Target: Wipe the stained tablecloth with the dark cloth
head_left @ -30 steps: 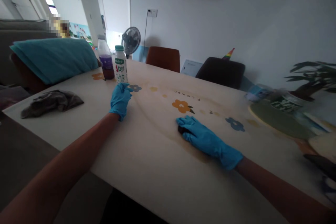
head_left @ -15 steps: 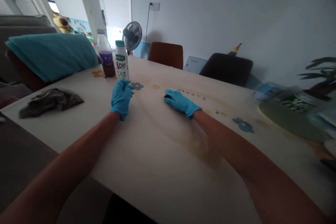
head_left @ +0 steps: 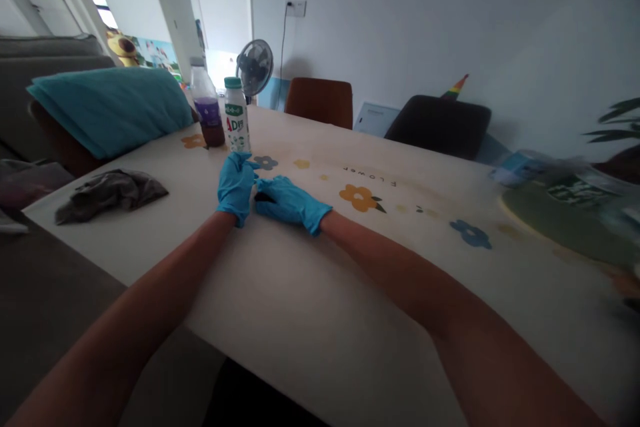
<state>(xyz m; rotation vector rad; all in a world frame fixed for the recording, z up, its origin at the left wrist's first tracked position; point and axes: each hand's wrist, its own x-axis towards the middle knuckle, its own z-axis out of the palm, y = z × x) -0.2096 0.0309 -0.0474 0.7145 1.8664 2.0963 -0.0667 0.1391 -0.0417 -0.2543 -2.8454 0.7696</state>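
My left hand (head_left: 236, 187), in a blue glove, is at the table just in front of a white bottle (head_left: 237, 121) with a green cap. Its fingers are loosely apart; whether they touch the bottle is unclear. Beside it my right hand (head_left: 287, 202), also gloved in blue, lies palm down on the white table (head_left: 300, 300). The right fingers are curled over a small dark thing (head_left: 263, 197), mostly hidden beneath the glove. The two gloves nearly meet. Behind the white bottle stands a clear bottle (head_left: 209, 110) with a purple label and dark liquid.
A crumpled grey cloth (head_left: 117, 192) lies on the table's left side. Teal fabric (head_left: 115, 107) covers a chair at the left. A green round mat (head_left: 555, 227) with items is at the right. Chairs (head_left: 319, 103) and a fan (head_left: 255, 67) stand beyond the table.
My right hand has slid left across the tabletop with the dark thing, close to my left hand. An orange printed flower now shows where it was. The left hand has hardly moved.
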